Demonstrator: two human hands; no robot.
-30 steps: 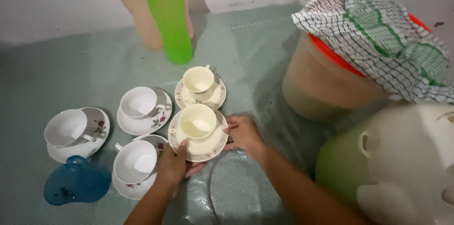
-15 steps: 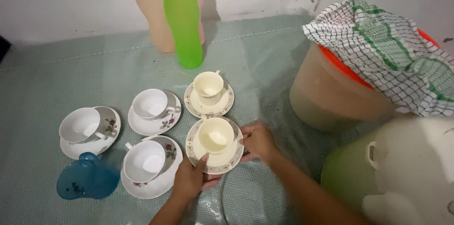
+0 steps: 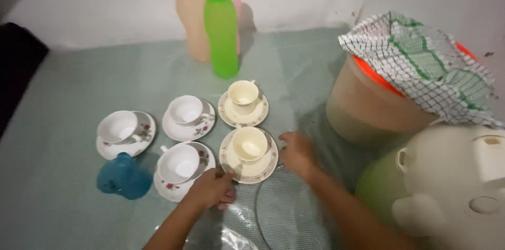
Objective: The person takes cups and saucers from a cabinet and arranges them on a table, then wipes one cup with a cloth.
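A cream cup [image 3: 249,143] stands on a cream saucer with a patterned rim [image 3: 262,171] on the green table cover. My left hand [image 3: 213,191] is at the saucer's near-left rim, with the thumb on its edge. Just off the saucer's right rim, my right hand [image 3: 296,151] lies with its fingers loosely apart; the blur hides whether it touches. A second cream cup and saucer [image 3: 243,104] sits just behind.
Three white cups on flowered saucers [image 3: 185,118] [image 3: 123,131] [image 3: 180,171] stand to the left, beside an upturned blue cup [image 3: 124,177]. At the back stand green [image 3: 221,30], peach and pink bottles. A cloth-covered bucket [image 3: 368,108] and a white-and-green container [image 3: 452,187] crowd the right. A clear round lid [image 3: 286,218] lies near.
The view has shifted, so everything sits further right and lower. My left hand slid back to the saucer's near rim, and my right hand drew slightly off its right side.
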